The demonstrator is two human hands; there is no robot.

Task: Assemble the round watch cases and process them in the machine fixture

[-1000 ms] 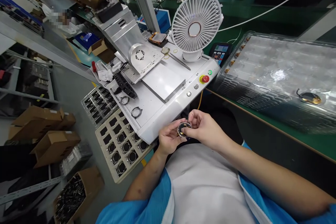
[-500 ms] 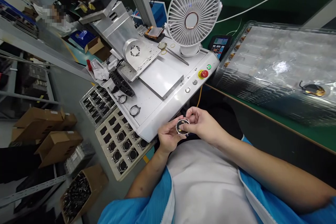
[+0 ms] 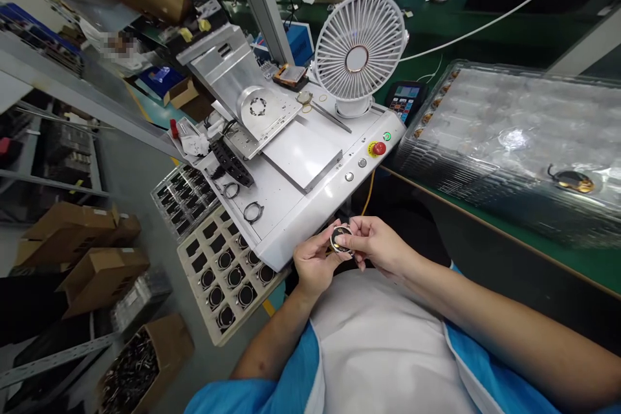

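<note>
A round watch case [image 3: 342,240] with a silvery rim and a dark inside is held in front of my chest. My left hand [image 3: 314,260] grips it from the left, fingers closed on its edge. My right hand [image 3: 378,244] is closed on its right side, with the thumb pressing on the dark face. A small yellowish part shows by the thumb, too small to name. Just beyond my hands is the front edge of the white machine [image 3: 291,233]. Two dark rings, one nearer [image 3: 253,211] and one farther [image 3: 231,190], lie on its left corner.
A beige tray [image 3: 218,333] of round watch cases sits low at left, beside a clear tray [image 3: 182,226]. On the machine stand a white fan [image 3: 358,55], a metal fixture [image 3: 257,107] and a red button [image 3: 379,149]. Stacked clear trays [image 3: 509,142] fill the right bench. Co-workers' hands show at the far bench.
My view has tilted up a little, so the scene sits lower. The right thumb has shifted on the watch case, and its fingers now reach round the far edge. Both hands keep hold.
</note>
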